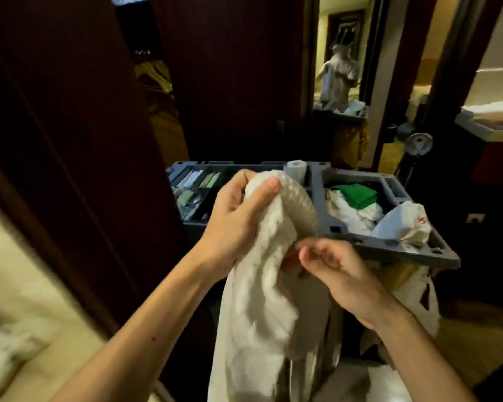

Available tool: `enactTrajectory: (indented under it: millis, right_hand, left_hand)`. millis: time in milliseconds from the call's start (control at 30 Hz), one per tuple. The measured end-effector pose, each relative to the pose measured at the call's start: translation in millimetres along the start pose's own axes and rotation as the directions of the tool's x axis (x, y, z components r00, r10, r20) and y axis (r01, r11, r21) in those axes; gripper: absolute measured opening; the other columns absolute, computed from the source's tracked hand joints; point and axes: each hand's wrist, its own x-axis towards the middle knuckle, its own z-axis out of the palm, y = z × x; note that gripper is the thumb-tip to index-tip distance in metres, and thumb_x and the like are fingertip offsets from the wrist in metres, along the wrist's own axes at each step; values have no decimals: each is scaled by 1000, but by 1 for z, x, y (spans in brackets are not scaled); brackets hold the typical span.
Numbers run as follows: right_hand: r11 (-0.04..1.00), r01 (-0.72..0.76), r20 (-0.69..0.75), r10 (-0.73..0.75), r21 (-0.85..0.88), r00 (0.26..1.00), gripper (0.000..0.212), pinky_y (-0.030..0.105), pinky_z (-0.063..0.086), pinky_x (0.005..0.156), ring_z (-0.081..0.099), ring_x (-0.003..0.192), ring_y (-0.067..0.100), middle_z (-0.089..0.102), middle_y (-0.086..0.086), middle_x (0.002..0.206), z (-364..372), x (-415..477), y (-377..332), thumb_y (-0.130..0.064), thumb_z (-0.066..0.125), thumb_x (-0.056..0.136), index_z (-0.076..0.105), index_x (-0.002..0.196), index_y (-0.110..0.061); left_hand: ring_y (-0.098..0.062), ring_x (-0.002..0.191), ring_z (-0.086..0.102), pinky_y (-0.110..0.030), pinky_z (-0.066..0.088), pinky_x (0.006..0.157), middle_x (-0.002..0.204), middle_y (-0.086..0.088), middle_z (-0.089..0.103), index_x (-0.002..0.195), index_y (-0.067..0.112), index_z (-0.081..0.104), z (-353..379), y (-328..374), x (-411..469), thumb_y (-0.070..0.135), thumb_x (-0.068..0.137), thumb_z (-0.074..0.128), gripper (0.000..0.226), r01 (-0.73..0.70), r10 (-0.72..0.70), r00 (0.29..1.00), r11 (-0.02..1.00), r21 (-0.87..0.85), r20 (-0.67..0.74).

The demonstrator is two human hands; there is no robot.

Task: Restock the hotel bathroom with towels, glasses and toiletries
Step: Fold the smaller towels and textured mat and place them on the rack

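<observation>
Towel (262,285) is bunched at its top in the left hand (235,216), fingers (243,177) clamped round the wad, and its long axis hangs straight down toward 6 o'clock in front of the grey cart tray (317,195). Right hand (334,271) sits around 4 o'clock from that grip, curled against the towel's edge. Can't tell if it actually pinches cloth. My guess is it's nearer the loose length. Only marking is a red squiggle on a white bag (410,224), unreadable.

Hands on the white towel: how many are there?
2. The left hand grips the white towel at its top, above the cart tray; the right hand pinches it lower, by the tray's near rim.
</observation>
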Motion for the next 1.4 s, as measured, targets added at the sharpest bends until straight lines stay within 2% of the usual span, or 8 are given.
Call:
enactTrajectory:
  millis: [367, 467, 567, 667, 867, 1033, 1100, 1400]
  right_hand:
    - [953, 241, -202, -276, -182, 940, 38, 13, 37, 47, 45, 43, 2, 51, -6, 46, 124, -60, 55, -33, 59, 86, 56, 55, -11]
    - [918, 255, -154, -312, -305, 938, 27, 16, 48, 64, 60, 66, 6, 65, 3, 74, 138, -67, 61, -39, 66, 79, 64, 80, -12]
    - [993, 24, 198, 0, -115, 980, 50, 28, 54, 84, 66, 103, 13, 71, 3, 107, 155, -79, 66, -65, 68, 72, 70, 104, -27]
    - [939, -338, 512, 262, 60, 818, 75, 32, 54, 84, 65, 110, 24, 69, 10, 117, 179, -98, 82, -72, 76, 59, 70, 114, -22]
    - [875, -395, 726, 462, -280, 509, 73, 32, 54, 78, 68, 87, 12, 73, -2, 89, 219, -134, 118, -56, 92, 46, 67, 96, -10]
    - [683, -409, 727, 683, -605, 66, 49, 30, 52, 94, 67, 107, 12, 72, -4, 114, 244, -169, 155, -14, 79, 72, 61, 117, -24]
    - [643, -477, 706, 705, -599, 63, 46, 30, 53, 92, 68, 105, 14, 73, -5, 111, 250, -182, 170, -20, 78, 73, 62, 117, -20]
    - [727, -455, 593, 685, -515, 423, 46, 47, 53, 96, 69, 104, 21, 72, 6, 113, 260, -185, 175, -27, 76, 80, 62, 120, -10]
  left_hand:
    - [-12, 69, 60, -24, 51, 58, 77, 1, 60, 88, 10, 50, -108, 1, -156, 31, 84, 68, 28, 132, -136, 991, 981, 139, 18]
    - [-10, 70, 62, -21, 52, 59, 80, 0, 60, 91, 7, 51, -130, 5, -187, 22, 86, 73, 27, 168, -184, 977, 975, 146, 105]
    - [-6, 68, 62, -18, 50, 58, 78, 3, 61, 90, 7, 50, -152, 9, -219, 16, 87, 70, 22, 185, -203, 967, 975, 124, 155]
    - [-9, 69, 58, -18, 49, 58, 80, 1, 59, 89, 11, 52, -177, 7, -251, 35, 86, 74, 33, 205, -222, 952, 974, 98, 210]
    - [-9, 65, 43, -21, 38, 58, 77, -1, 48, 91, 9, 49, -220, -8, -321, 53, 88, 64, 48, 301, -321, 902, 947, 112, 290]
    - [-15, 67, 41, -20, 38, 57, 77, -10, 44, 85, 18, 52, -261, -15, -376, 52, 85, 69, 38, 325, -328, 942, 944, 55, 69]
    - [-16, 67, 41, -22, 39, 57, 77, -10, 44, 83, 20, 54, -278, -18, -395, 52, 83, 73, 37, 357, -356, 934, 933, 49, -28]
    - [-11, 76, 49, -23, 40, 62, 81, -2, 54, 89, 5, 51, -332, -64, -472, 50, 78, 70, 50, 592, -542, 798, 788, 168, -265]
